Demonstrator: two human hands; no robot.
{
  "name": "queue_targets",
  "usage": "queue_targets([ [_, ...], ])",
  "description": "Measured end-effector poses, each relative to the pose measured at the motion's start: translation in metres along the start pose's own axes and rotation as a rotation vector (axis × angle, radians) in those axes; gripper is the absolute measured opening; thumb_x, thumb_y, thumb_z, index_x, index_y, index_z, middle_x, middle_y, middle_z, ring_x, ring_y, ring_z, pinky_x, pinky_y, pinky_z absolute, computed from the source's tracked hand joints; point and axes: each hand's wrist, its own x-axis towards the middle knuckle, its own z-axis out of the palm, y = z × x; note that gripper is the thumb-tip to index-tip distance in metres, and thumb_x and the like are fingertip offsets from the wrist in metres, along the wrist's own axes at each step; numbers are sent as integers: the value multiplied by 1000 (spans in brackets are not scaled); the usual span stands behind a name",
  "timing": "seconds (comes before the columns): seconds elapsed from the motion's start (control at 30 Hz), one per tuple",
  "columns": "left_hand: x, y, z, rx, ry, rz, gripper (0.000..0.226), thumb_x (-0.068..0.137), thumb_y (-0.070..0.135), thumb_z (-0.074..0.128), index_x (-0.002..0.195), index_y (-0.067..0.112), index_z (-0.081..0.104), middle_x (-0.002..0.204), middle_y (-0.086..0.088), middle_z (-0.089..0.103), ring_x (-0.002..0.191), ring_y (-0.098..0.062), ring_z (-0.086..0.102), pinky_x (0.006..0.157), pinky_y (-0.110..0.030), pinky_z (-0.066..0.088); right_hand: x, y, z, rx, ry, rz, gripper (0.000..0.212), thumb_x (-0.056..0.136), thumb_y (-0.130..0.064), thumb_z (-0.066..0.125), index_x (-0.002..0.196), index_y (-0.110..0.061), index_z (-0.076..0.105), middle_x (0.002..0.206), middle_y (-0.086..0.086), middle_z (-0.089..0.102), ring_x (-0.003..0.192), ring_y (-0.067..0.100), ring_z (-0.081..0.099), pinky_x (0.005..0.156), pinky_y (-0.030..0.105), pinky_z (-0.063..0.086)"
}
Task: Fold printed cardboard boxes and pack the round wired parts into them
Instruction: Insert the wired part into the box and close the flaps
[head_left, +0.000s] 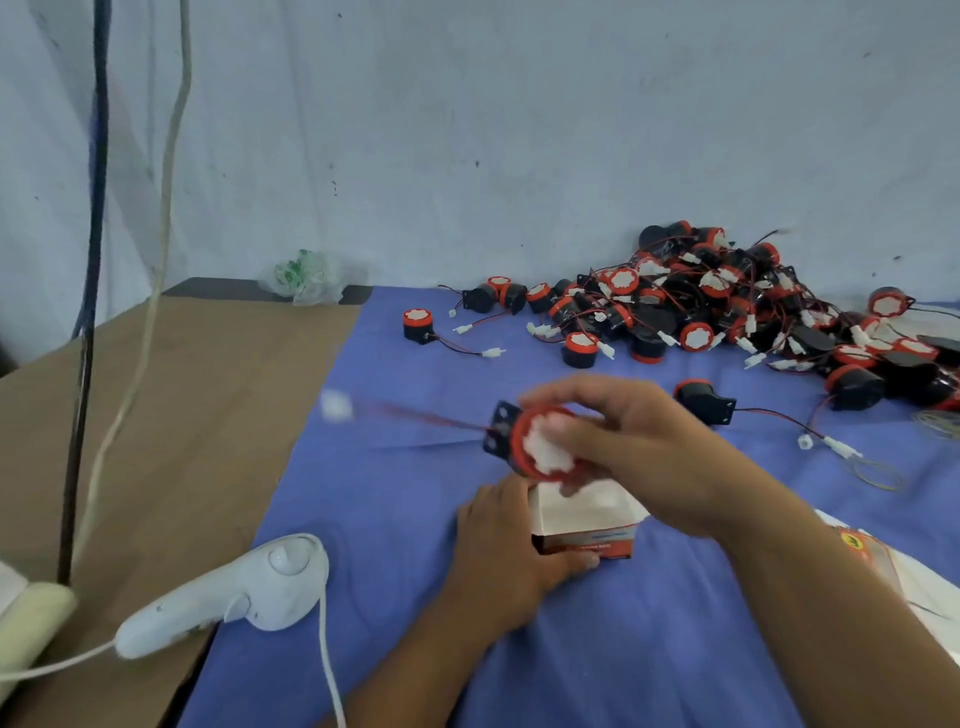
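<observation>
While box (587, 538) stands (open), part (540, 449) hovers.

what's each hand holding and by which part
The right hand grips a round wired part by its red-rimmed end; the left hand holds the open box by its left side.

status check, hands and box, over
Right hand grips round wired part just above open box. Left hand holds box on blue cloth. Part's wire trails left, blurred.
</observation>
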Motion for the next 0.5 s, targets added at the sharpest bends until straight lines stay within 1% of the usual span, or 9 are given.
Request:
queue_targets([
  [0.07,0,3,-2,-6,-5,27,53,57,73,69,95,40,52,96,17,62,92,-9,59,82,-31,47,-22,16,-15,-180,63,60,17,98,-15,63,103,-27,74,95,-4,73,81,11,65,70,25,54],
  [0.13,0,5,-2,-64,-28,26,44,53,69,72,83,47,49,91,13,64,85,-10,61,78,-37,51,-34,35,-22,-453,90,117,20,101,-15,57,107,-32,65,103,-14,69,93,5,65,81,22,50],
  [0.17,0,4,-2,-103,-35,14,43,51,69,72,82,54,48,91,13,64,84,-10,62,77,-39,52,-37,41,-23,-528,113,138,17,101,-18,56,109,-33,60,106,-14,68,95,6,64,82,23,50],
  [0.23,-2,8,-4,-145,-30,42,44,50,66,72,85,68,46,90,12,63,82,-10,62,76,-41,52,-38,46,-23,-559,207,120,9,101,-21,55,104,-30,57,103,-12,69,92,6,63,80,24,51],
  [0.3,-2,10,-6,-135,-33,81,51,54,59,76,88,77,41,88,13,62,81,-8,61,75,-41,52,-35,45,-22,-665,282,73,10,100,-17,54,100,-25,60,96,-9,69,85,6,60,73,18,48],
  [0.33,-2,10,-6,-133,-31,73,50,55,58,78,89,73,45,87,14,61,81,-5,60,75,-40,52,-33,45,-19,-757,288,53,11,99,-15,53,100,-21,63,97,-7,67,86,9,58,73,16,45],
  [0.4,-2,5,-2,-140,-22,13,50,52,64,76,93,50,53,90,17,61,85,-5,59,77,-38,51,-34,48,-11,-899,243,3,15,99,-19,53,103,-13,67,110,-3,61,97,17,56,83,21,43],
  [0.43,-2,2,0,-152,-17,-3,55,51,66,73,96,41,52,91,18,59,87,-7,57,78,-37,51,-36,51,-6,-914,184,-16,19,99,-25,54,106,-13,67,118,-3,55,103,18,53,90,25,42],
  [0.5,-2,-1,2,-136,-9,3,56,55,66,67,97,34,49,91,19,54,88,-10,55,77,-36,50,-41,56,2,-931,85,-39,28,99,-36,55,121,-20,63,128,-8,46,109,15,47,98,27,39],
])
